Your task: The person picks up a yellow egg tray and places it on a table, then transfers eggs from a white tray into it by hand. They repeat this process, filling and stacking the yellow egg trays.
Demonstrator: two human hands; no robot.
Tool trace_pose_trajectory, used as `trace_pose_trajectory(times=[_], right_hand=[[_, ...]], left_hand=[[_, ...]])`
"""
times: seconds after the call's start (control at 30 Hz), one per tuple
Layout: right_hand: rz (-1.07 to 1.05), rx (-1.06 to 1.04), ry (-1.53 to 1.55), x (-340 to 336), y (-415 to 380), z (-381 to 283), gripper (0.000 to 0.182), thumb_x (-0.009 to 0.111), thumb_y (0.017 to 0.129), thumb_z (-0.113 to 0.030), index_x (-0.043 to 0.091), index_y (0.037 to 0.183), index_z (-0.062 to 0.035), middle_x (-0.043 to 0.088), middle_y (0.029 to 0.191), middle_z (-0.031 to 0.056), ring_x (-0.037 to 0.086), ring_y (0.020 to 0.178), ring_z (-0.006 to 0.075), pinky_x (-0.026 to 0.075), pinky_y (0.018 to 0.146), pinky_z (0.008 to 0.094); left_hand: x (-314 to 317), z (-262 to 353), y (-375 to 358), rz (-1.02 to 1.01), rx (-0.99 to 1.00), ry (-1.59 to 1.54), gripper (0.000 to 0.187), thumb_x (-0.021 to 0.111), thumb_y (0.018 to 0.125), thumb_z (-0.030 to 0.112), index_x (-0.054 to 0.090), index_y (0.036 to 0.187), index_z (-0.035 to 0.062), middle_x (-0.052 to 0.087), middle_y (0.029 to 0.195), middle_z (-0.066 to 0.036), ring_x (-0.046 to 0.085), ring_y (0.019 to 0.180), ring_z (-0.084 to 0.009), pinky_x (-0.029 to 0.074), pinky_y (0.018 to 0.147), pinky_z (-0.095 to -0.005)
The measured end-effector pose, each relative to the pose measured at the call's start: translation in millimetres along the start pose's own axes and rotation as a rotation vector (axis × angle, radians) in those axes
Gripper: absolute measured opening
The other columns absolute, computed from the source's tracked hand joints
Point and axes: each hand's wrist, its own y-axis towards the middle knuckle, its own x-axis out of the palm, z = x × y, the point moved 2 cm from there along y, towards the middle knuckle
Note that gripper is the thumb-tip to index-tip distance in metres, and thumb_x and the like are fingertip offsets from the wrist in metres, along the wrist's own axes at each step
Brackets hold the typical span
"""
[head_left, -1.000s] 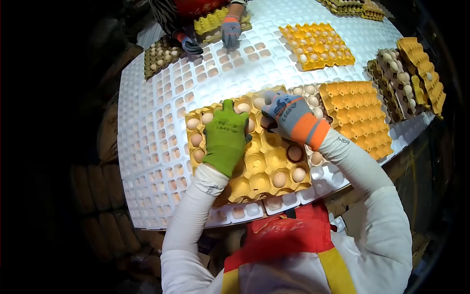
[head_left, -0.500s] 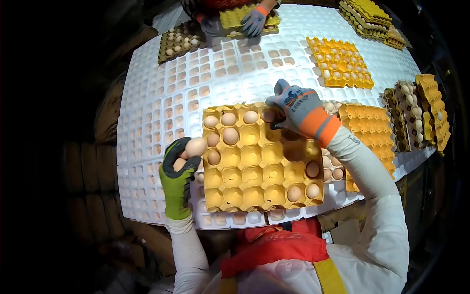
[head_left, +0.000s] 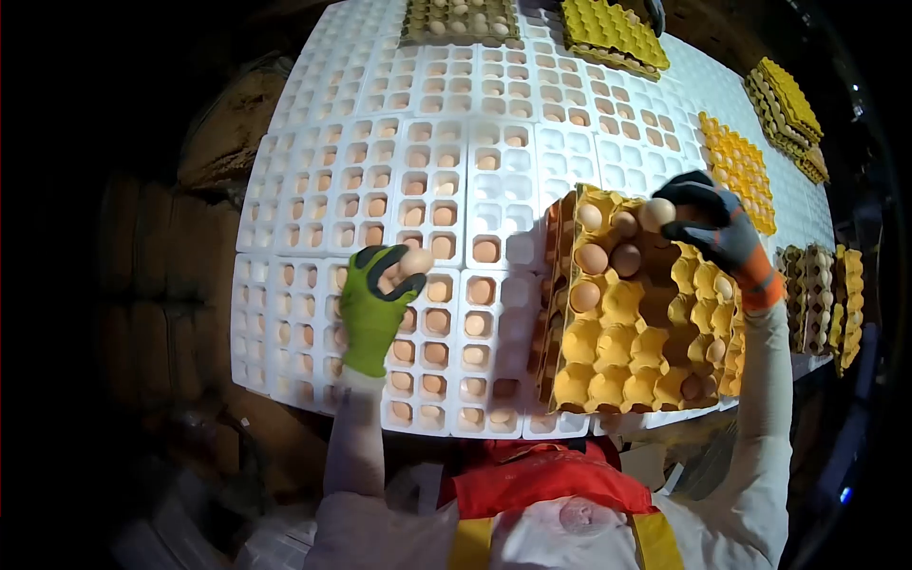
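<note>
Holding an egg at its fingertips, the left hand in a green glove hovers over the white plastic trays that cover the surface. Its fingers are closed around the egg, which sits above a tray cell near the middle of the left-hand tray block. Many of the white cells below and around this hand hold eggs seen from above.

The right hand, in a grey glove with an orange cuff, grips a second egg at the far edge of a yellow pulp tray; the fingers are clamped on it. The yellow pulp tray lies on the white trays to the right of centre, tilted, with a few eggs in its far-left cells and a couple near its near-right corner; most cells are bare.

Further yellow trays lie on the right side of the surface, with stacked ones at the far right. A grey-brown tray of eggs and another yellow tray sit at the far edge.
</note>
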Motion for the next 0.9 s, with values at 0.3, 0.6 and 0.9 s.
trace_pose_trajectory(times=[0.3, 0.6, 0.9], right_hand=[[-0.535, 0.001, -0.866, 149.7, 201.2, 38.1, 0.036, 0.077, 0.08, -0.048, 0.075, 0.105, -0.0226, 0.071, 0.107, 0.003, 0.067, 0.103, 0.0273, 0.053, 0.087, 0.0388], [-0.577, 0.119, -0.386, 174.8, 235.1, 105.3, 0.025, 0.06, 0.092, -0.026, 0.068, 0.112, -0.0132, 0.07, 0.105, 0.0113, 0.065, 0.102, 0.0332, 0.053, 0.086, 0.0433], [-0.251, 0.283, 0.119, 113.8, 229.6, 133.8, 0.036, 0.075, 0.084, -0.024, 0.067, 0.118, -0.0138, 0.069, 0.105, 0.0024, 0.064, 0.075, 0.0102, 0.055, 0.054, 0.0253]], left_hand=[[129.0, -11.0, 96.4, -0.238, 0.298, 0.452, 0.029, 0.07, 0.082, 0.018, 0.072, 0.111, 0.0178, 0.061, 0.114, -0.006, 0.065, 0.099, -0.0279, 0.055, 0.075, -0.0419], [160.7, -48.6, 123.6, -0.234, 0.345, 0.223, 0.023, 0.065, 0.09, 0.02, 0.072, 0.112, 0.0175, 0.068, 0.109, -0.005, 0.067, 0.096, -0.029, 0.055, 0.08, -0.0404], [208.1, -11.4, 89.8, -0.363, 0.558, 0.156, 0.046, 0.065, 0.084, 0.011, 0.061, 0.13, 0.0127, 0.057, 0.128, -0.012, 0.053, 0.114, -0.0349, 0.042, 0.095, -0.0473]])
